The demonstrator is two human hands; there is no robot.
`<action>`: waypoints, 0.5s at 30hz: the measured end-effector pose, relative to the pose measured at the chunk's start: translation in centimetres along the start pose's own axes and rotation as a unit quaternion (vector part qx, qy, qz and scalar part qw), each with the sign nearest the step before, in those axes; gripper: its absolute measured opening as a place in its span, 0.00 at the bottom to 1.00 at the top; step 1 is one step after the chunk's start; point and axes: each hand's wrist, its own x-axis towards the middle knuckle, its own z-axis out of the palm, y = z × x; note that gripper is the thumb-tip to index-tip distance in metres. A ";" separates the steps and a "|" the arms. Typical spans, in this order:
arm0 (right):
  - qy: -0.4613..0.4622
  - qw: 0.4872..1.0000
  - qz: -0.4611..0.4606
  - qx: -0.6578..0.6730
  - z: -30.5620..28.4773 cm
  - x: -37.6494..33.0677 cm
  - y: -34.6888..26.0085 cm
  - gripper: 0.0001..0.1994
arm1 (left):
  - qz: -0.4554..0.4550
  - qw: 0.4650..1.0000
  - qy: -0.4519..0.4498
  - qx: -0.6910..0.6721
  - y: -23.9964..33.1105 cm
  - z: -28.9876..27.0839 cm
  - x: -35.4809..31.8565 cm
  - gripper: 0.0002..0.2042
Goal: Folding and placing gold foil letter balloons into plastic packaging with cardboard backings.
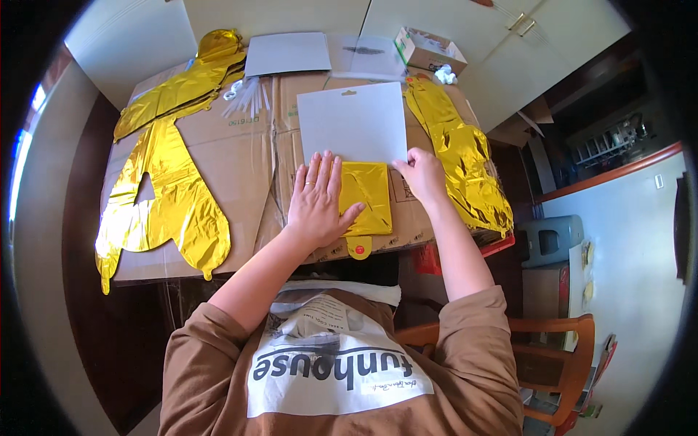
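Two gold foil balloons lie unfolded at the left of the cardboard sheet (240, 156) that covers the table: a large A-shaped balloon (163, 203), flat and deflated, and above it a second crumpled gold balloon (185, 83) running toward the far edge. Near them, one bundle of clear straws (243, 94) and one grey card (287, 52) rest at the back.

At centre, the left hand (316, 200) lies flat and open, fingers spread, pressing on the left half of one folded gold foil square (366, 198). One small round tab with a red dot (358, 249) sticks out from the near edge of this square, overhanging the cardboard. One white backing card (354, 122) with a hang slot lies just beyond the square, its near edge touching or overlapping it.

The right hand (424, 174) is partly closed, fingertips pinching at the lower right corner of the white card, where it meets the foil.

Judgement: the folded balloon is being held down while the card is parted from it. The next move appears to call for firm pressure from the left palm and a clean draw of the card, without creasing the foil.

Further right, one more long gold balloon (462, 156) lies crumpled along the table edge, and one small open box (429, 49) stands behind it.
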 end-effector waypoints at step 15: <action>-0.310 0.949 0.057 0.025 -4.9 -6.1 -3.4 0.17 | -0.002 1.000 -0.006 0.007 -0.1 -0.4 -1.5 0.45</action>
